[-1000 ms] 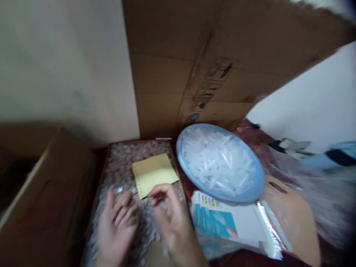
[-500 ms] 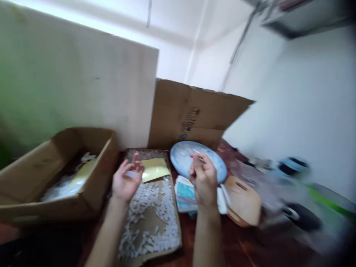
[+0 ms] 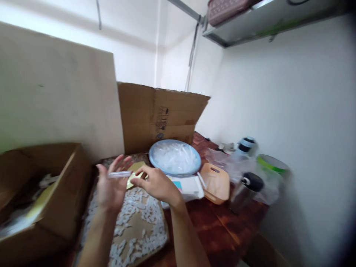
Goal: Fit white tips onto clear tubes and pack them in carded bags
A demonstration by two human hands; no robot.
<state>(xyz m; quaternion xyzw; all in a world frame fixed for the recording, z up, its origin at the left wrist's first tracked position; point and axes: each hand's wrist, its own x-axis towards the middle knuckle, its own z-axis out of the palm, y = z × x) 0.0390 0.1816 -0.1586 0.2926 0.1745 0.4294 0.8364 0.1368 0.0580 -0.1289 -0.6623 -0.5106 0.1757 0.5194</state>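
My left hand point(image 3: 111, 191) is turned palm up with its fingers stretched. A short clear plastic tube point(image 3: 119, 174) lies across it, between the thumb side and the fingers. My right hand point(image 3: 158, 184) comes in from the right, thumb and index finger bent towards each other at the tube's right end. Whether a small piece sits between those fingertips, I cannot make out. Below both hands is a shallow cardboard tray point(image 3: 140, 224) strewn with many small white plastic pieces point(image 3: 151, 211). A shiny yellow sheet point(image 3: 133, 180) lies at its far part, partly behind my right hand.
An open cardboard box point(image 3: 55, 215) stands left. Behind the tray is a blue basin point(image 3: 151, 157) of bagged clear pieces. To the right are a white packet point(image 3: 189, 187), an orange basket point(image 3: 226, 183), a steel bottle point(image 3: 243, 196) and a green-rimmed container point(image 3: 271, 165). A shelf point(image 3: 250, 27) hangs above.
My view has swung to the right. My right hand has moved left, from in front of the basin to the tube in my left hand. The two hands are now close together.
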